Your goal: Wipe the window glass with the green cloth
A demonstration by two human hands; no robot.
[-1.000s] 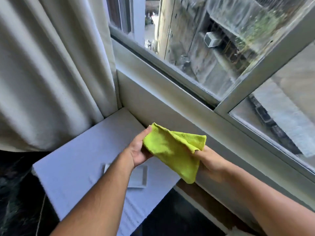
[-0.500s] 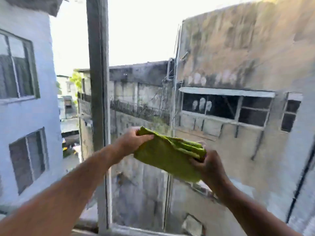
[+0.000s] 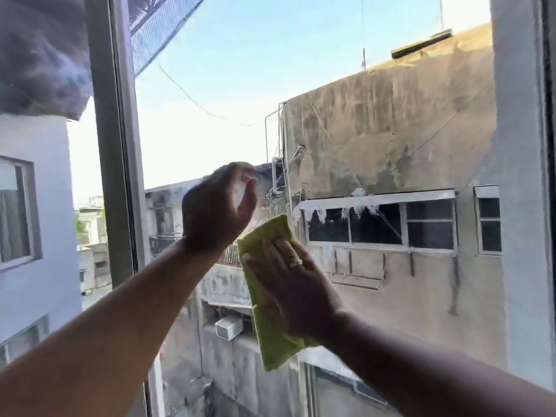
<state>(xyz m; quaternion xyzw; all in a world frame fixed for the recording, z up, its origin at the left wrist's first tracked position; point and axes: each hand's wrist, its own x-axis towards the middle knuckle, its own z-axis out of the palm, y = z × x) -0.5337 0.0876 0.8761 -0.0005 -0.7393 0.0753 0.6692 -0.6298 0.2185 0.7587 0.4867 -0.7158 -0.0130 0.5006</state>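
The right hand lies flat, fingers spread, pressing the green cloth against the window glass. The left hand hovers empty and blurred just beside it, near the window frame.

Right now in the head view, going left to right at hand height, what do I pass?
Window frame → left hand, open and off the cloth → green cloth → right hand flat on the cloth against the glass.
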